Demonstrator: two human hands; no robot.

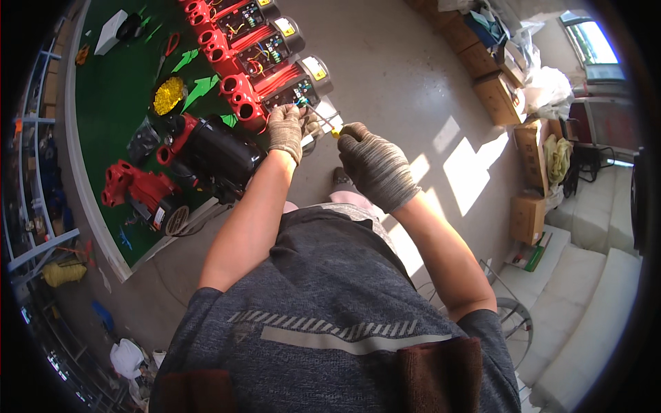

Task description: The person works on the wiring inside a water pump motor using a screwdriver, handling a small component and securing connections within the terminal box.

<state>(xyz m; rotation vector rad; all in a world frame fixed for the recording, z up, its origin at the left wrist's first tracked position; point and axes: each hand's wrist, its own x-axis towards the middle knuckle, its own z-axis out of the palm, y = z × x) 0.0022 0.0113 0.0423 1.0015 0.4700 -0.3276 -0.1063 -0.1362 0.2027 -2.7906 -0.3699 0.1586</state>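
My right hand [377, 167], in a grey-brown knit glove, is closed around the yellow handle of a screwdriver [336, 131]. The screwdriver's thin shaft slants up and left to the nearest red pump [241, 98]. On that pump an open control box [289, 95] bares a circuit board and coloured wires. My left hand [286, 129], gloved alike, has its fingers pinched together at the box's near edge; what they hold is too small to make out. Behind it, similar red pumps [215, 49] with open boxes and red cooling fins stand in a row.
On the green-topped bench [103, 141] lie a black-bodied pump [224, 155], another red pump [141, 193], a bowl of yellow pieces [169, 95], scissors [171, 45] and a white box [110, 32]. Cardboard boxes [499, 96] line the right side. A metal rack [41, 244] stands left.
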